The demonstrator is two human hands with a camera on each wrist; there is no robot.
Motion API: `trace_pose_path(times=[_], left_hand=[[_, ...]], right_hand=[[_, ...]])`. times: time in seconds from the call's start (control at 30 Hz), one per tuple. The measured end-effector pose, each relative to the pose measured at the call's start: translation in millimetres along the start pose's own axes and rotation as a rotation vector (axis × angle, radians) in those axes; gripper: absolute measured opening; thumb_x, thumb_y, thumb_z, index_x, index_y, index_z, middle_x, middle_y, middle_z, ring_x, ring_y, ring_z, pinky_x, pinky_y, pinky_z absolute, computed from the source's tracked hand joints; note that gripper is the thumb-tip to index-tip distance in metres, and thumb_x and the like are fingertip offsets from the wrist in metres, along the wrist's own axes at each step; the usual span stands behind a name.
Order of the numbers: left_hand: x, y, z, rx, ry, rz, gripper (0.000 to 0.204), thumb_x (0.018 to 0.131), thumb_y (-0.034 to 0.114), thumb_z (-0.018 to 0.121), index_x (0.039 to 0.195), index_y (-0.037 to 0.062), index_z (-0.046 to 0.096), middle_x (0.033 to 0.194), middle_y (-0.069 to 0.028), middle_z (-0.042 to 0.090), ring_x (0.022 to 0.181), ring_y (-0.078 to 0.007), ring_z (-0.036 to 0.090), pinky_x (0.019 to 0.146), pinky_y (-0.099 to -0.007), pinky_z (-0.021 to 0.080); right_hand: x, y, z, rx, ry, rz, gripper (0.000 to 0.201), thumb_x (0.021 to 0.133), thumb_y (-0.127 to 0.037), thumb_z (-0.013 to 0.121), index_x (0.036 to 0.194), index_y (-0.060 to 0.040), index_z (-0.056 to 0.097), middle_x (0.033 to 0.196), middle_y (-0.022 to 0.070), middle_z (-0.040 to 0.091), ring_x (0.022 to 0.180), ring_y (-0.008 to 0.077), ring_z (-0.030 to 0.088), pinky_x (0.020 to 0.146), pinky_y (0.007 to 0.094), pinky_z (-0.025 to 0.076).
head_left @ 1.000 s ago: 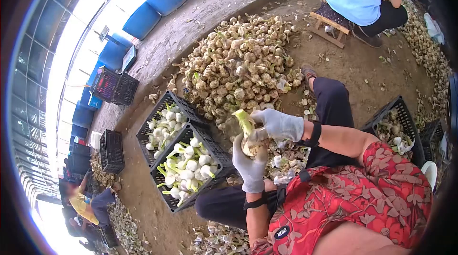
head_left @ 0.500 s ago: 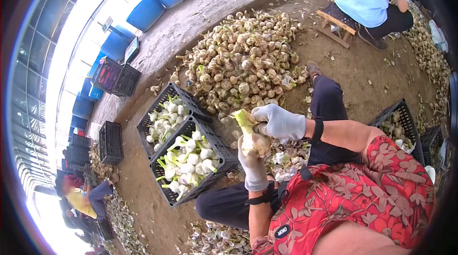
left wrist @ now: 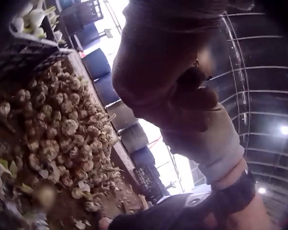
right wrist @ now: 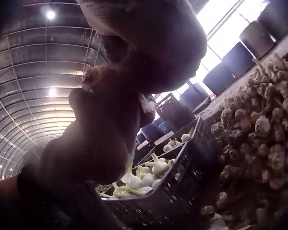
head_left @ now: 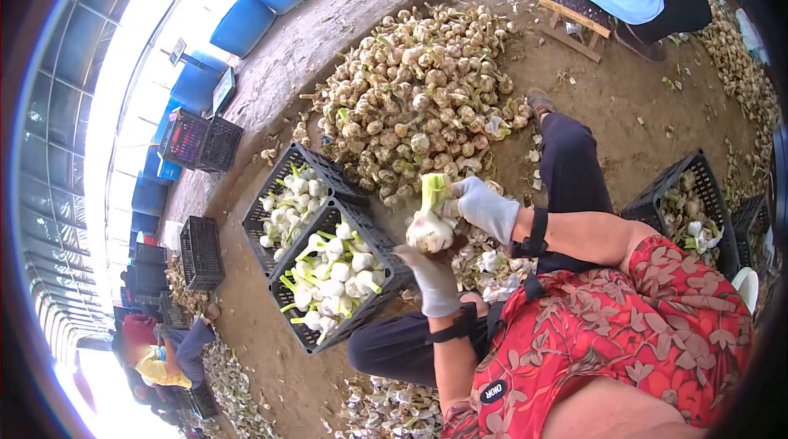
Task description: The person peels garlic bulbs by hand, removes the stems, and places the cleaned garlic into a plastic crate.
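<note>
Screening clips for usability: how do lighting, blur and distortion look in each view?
Head view: strong fisheye bend with dark corners, windows blown out at left, yet the garlic bulb and nearer crate stay sharp. Left wrist view: the left hand is a dark, blurred mass against bright sky. Right wrist view: the right hand is backlit and out of focus.

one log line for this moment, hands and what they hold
right hand: grips garlic bulb by green stalk | left hand: open beneath bulb, fingers straight | nearest crate: holds peeled white bulbs | unpeeled garlic pile: beyond
</note>
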State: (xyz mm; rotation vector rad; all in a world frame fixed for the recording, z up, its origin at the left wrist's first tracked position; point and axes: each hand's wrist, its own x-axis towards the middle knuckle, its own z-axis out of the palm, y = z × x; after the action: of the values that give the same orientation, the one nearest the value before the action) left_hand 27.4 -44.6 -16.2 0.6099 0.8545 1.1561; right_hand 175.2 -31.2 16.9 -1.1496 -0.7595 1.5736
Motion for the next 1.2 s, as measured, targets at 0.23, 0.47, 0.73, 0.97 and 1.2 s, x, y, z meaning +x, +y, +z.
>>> trace_pose_path(times=[0.23, 0.47, 0.73, 0.97, 1.2], left_hand=[[6, -18, -6, 0.168, 0.244, 0.400, 0.068, 0.093, 0.066, 0.038, 0.123, 0.0054, 0.050, 0.113, -0.0062, 0.058, 0.100, -0.0189, 0.057, 0.085, -0.0338, 0.048], [-1, 0, -25, -0.048, -0.126, -0.107, 0.064, 0.092, 0.067, 0.038, 0.105, 0.0086, 0.061, 0.086, -0.0037, 0.064, 0.063, -0.0116, 0.056, 0.050, -0.0236, 0.044], [-34, -2, -17, -0.012, -0.203, -0.406, 0.054, 0.091, 0.057, 0.053, 0.117, 0.0097, 0.056, 0.081, -0.0039, 0.061, 0.054, -0.0114, 0.054, 0.040, -0.0191, 0.038], [-45, -2, -20, 0.000, -0.250, -0.252, 0.056, 0.093, 0.060, 0.048, 0.110, 0.0068, 0.055, 0.076, -0.0027, 0.057, 0.055, -0.0104, 0.052, 0.042, -0.0194, 0.039], [-26, -10, -14, 0.453, -0.007, 0.115, 0.058, 0.092, 0.060, 0.051, 0.102, 0.0031, 0.061, 0.080, -0.0032, 0.061, 0.060, -0.0078, 0.056, 0.044, -0.0173, 0.038]], right_hand=[[-14, 39, 24, 0.170, 0.022, -0.170, 0.010, 0.087, -0.010, 0.068, 0.093, -0.0033, 0.073, 0.083, -0.0023, 0.068, 0.072, 0.0050, 0.057, 0.063, 0.0227, 0.047], [-16, 34, -4, -0.216, -0.159, -0.095, 0.014, 0.081, -0.007, 0.068, 0.094, -0.0056, 0.074, 0.073, -0.0038, 0.065, 0.067, 0.0038, 0.053, 0.059, 0.0213, 0.044], [47, 13, -57, -0.630, 0.488, -0.325, 0.017, 0.075, -0.015, 0.066, 0.087, -0.0051, 0.073, 0.074, 0.0170, 0.068, 0.068, 0.0293, 0.066, 0.066, 0.0399, 0.051], [4, -4, -57, -1.621, -0.534, -0.003, 0.041, 0.078, -0.036, 0.066, 0.104, -0.0046, 0.069, 0.099, 0.0178, 0.069, 0.093, 0.0335, 0.066, 0.081, 0.0415, 0.052], [-32, -9, -30, -0.936, -0.352, -0.455, 0.034, 0.081, -0.027, 0.064, 0.105, -0.0031, 0.067, 0.093, 0.0154, 0.068, 0.086, 0.0322, 0.066, 0.074, 0.0386, 0.052]])
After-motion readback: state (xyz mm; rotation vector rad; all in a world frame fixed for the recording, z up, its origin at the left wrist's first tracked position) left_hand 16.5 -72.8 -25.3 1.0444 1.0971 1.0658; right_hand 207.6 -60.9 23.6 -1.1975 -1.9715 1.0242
